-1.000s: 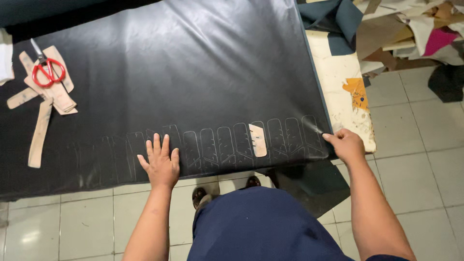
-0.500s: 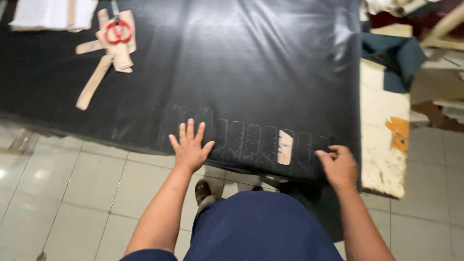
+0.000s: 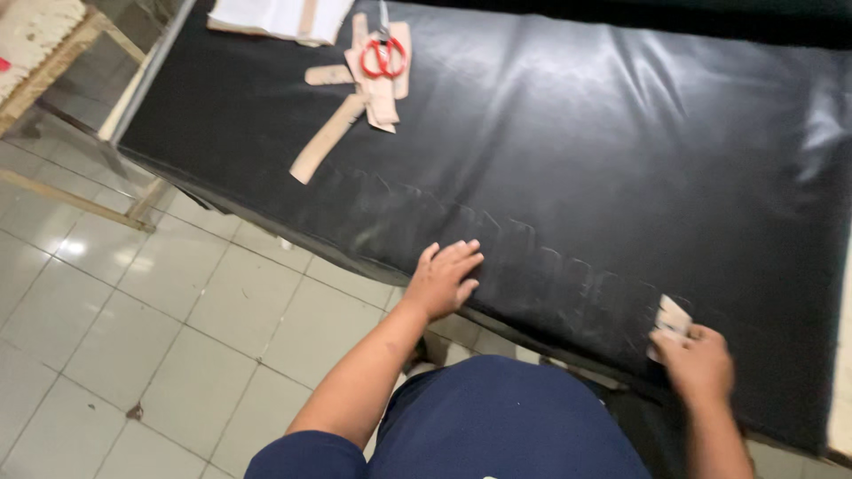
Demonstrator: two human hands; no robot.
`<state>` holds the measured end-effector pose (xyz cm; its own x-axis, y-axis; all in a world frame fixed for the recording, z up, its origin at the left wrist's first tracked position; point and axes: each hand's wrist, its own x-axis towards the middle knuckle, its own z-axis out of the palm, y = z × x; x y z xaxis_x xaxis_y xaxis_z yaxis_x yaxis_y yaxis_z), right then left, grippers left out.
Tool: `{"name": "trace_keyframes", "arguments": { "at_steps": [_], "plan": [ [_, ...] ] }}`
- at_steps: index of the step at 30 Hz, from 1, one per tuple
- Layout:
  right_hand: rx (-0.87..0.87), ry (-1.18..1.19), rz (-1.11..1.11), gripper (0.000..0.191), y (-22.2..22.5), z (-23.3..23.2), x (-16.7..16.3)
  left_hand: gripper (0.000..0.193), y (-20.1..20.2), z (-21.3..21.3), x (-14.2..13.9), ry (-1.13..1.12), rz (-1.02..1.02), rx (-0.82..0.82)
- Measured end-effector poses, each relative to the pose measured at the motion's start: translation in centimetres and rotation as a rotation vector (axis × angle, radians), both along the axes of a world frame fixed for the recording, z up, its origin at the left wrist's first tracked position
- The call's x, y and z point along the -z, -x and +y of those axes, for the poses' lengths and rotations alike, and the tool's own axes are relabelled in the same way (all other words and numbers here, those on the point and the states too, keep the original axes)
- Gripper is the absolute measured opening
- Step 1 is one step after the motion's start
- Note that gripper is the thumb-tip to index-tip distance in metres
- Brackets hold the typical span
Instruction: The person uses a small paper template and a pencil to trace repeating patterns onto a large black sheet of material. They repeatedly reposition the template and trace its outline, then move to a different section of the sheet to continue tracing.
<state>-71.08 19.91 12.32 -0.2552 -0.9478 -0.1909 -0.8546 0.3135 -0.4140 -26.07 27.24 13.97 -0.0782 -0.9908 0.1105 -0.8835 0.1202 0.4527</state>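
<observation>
1. Under your hands lies a black sheet (image 3: 568, 151) of smooth, leather-like material with a dull sheen. It covers the table from its left corner to the right edge of the view and shows soft wrinkles and pale glare across the middle.
2. Along the sheet's near edge runs a row of traced outlines (image 3: 497, 248), faint pale lines forming repeated narrow shapes with rounded tops. The row's long axis follows the table edge, slanting from upper left down to lower right, and each outline points away from you.
3. Your left hand (image 3: 445, 277) rests palm down on the sheet at the row. Its fingers are spread a little and lie flat, gripping nothing.
4. Your right hand (image 3: 701, 362) is blurred at the right end of the row. Its fingers are bent onto a small tan card template (image 3: 670, 318); whether they pinch it or only press it down, you cannot tell. The template is flat and stiff-looking, with its pale top end pointing away from you.
5. Your hands are well apart, with most of the traced row between them.
6. At the far left of the sheet lie tan strip-shaped pattern pieces (image 3: 342, 111) with red-handled scissors (image 3: 383, 53) on top, beside folded white cloth (image 3: 280, 16).
7. Below is a pale tiled floor (image 3: 133, 337).
</observation>
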Motion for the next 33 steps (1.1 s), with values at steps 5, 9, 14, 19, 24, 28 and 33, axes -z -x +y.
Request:
{"name": "trace_keyframes", "arguments": {
  "at_steps": [5, 9, 14, 19, 24, 28, 33],
  "plan": [
    [0.294, -0.145, -0.309, 0.039, -5.5, -0.9, 0.2, 0.052, -11.9, 2.0, -0.5, -0.004, -0.079, 0.001],
    [0.279, -0.113, -0.723, 0.035, -11.3, -3.5, 0.9, 0.063, -22.2, 2.5, -1.5, 0.058, -0.209, -0.18],
    [0.213, 0.212, -0.374, 0.038, -19.6, -9.6, 0.1, 0.066, -29.7, 1.8, -2.6, -0.269, -0.187, -0.171],
    [0.022, 0.19, -0.19, 0.033, -34.0, -13.4, -0.9, 0.072, -33.1, -0.5, -4.2, -0.388, -0.209, -0.069],
    [-0.427, 0.418, -0.031, 0.026, -52.8, -14.4, -0.7, 0.077, -37.6, -3.9, -5.1, -0.548, -0.164, 0.054],
    [-0.565, 0.439, -0.124, 0.031, -65.6, -16.5, -1.1, 0.059, -41.8, -7.8, -4.5, -0.62, -0.037, 0.17],
    [-0.619, 0.472, -0.233, 0.03, -78.9, -23.0, -2.6, 0.035, -52.5, -11.8, -4.5, -0.223, 0.378, -0.057]
  ]
}}
